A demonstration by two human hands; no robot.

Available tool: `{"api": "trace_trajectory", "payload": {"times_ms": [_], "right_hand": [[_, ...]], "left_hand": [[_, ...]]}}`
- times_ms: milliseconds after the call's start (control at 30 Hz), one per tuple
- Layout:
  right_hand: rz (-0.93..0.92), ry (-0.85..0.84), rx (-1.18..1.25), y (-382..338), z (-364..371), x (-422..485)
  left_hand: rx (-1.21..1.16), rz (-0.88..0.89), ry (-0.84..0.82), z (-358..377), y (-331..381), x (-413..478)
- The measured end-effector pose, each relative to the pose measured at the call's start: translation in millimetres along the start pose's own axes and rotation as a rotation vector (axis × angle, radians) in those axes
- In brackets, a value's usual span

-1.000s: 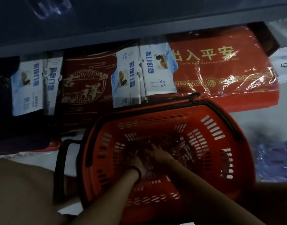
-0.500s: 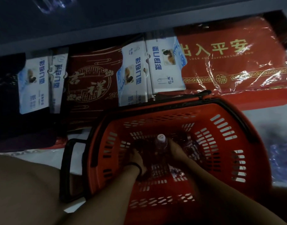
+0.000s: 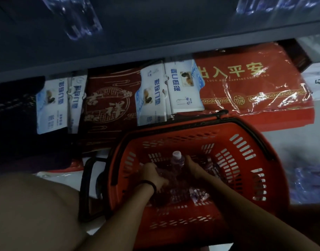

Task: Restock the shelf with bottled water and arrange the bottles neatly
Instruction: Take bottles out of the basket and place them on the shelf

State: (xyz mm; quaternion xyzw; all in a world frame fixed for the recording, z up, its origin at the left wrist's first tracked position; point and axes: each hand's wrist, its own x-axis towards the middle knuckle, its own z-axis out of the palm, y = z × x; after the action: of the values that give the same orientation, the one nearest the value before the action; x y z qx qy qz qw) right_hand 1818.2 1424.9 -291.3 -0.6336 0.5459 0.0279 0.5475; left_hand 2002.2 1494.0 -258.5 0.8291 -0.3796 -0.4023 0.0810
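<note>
A second earlier both hands were buried low in the red basket (image 3: 233, 174) and no cap showed. Half a second earlier a water bottle (image 3: 177, 161) stood upright between them, and it stood there the same way now, its white cap facing the camera. The camera had tipped up a little, bringing in more of the dark shelf (image 3: 155, 49) at 12 o'clock, with clear shelf bottles (image 3: 79, 20) blurred on it.

The water bottle stood near the middle of the basket. The right hand (image 3: 193, 168) lay at its 3 o'clock, with fingers (image 3: 188, 159) curled against the bottle's shoulder and touching it. The left hand (image 3: 152, 175), a black wristband (image 3: 150, 184) on its wrist, sat at the bottle's 8 o'clock. Its fingers (image 3: 146, 167) bent down among the loose bottles (image 3: 181, 194) lying on the basket floor. In the dim blur it could not be told whether they gripped one.

Red mats (image 3: 246, 84) in plastic wrap lay under the shelf, at the basket's 12 o'clock.
</note>
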Motion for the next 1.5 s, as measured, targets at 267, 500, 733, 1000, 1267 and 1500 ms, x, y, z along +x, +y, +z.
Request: {"api": "trace_trajectory", "payload": {"times_ms": [267, 500, 733, 1000, 1267, 1500], "right_hand": [[-0.225, 0.146, 0.325, -65.8, -47.7, -71.7], [-0.535, 0.162, 0.543, -182.5, -75.4, -116.2], [-0.664, 0.033, 0.42, -309.1, -103.3, -109.7], [-0.75, 0.407, 0.143, -445.6, -124.7, -65.7], [-0.696, 0.628, 0.138, -506.4, -111.8, 13.6], [-0.653, 0.702, 0.003, -507.8, -88.1, 48.9]], "left_hand": [[-0.541, 0.355, 0.166, -91.0, 30.5, -71.7], [-1.075, 0.516, 0.068, -167.6, 65.9, -110.4], [-1.066, 0.695, 0.222, -275.0, 89.3, -101.7], [-0.93, 0.801, 0.421, -396.6, 108.6, -39.6], [-0.812, 0.807, 0.566, -452.2, 113.8, 42.3], [-0.773, 0.723, 0.538, -457.0, 102.2, 80.1]]}}
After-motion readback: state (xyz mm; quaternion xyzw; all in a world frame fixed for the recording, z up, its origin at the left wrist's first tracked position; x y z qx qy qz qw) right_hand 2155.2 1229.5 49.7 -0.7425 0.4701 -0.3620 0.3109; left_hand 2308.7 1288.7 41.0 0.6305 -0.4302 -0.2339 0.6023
